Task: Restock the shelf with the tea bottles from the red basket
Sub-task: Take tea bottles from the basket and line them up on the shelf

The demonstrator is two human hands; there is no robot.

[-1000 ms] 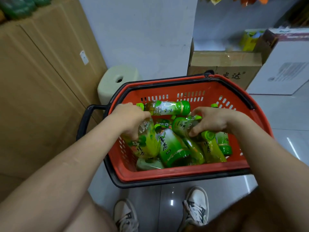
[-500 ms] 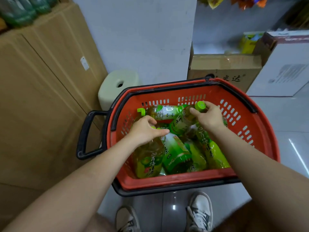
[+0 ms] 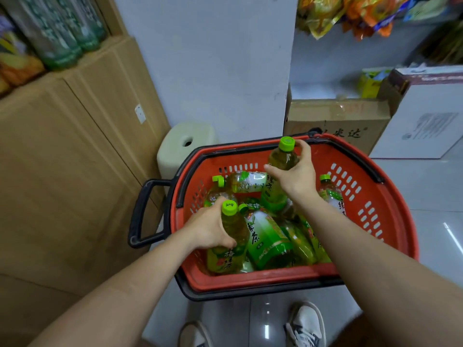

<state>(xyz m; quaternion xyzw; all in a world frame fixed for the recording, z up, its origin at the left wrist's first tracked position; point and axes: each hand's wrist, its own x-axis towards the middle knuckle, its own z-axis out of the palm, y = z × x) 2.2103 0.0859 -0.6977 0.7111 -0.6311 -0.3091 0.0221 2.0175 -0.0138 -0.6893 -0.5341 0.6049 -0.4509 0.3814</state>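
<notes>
A red basket (image 3: 370,211) with a black rim stands on the floor in front of me, holding several green-capped tea bottles lying in a heap (image 3: 268,241). My left hand (image 3: 209,227) grips one tea bottle (image 3: 231,234) by its neck, upright, at the basket's near left. My right hand (image 3: 297,176) holds a second tea bottle (image 3: 281,161) upright, lifted above the heap near the basket's far rim. A shelf with green bottles (image 3: 62,33) sits at the upper left.
Cardboard boxes (image 3: 62,159) stack up on the left under the shelf. A pale plastic stool (image 3: 185,144) stands behind the basket. More cartons (image 3: 338,121) and a white box (image 3: 426,121) sit at the right. My shoes (image 3: 305,326) are below the basket.
Both hands have raised their bottles upright out of the heap. The right hand's bottle has moved up toward the far rim; the left one now stands with its cap showing.
</notes>
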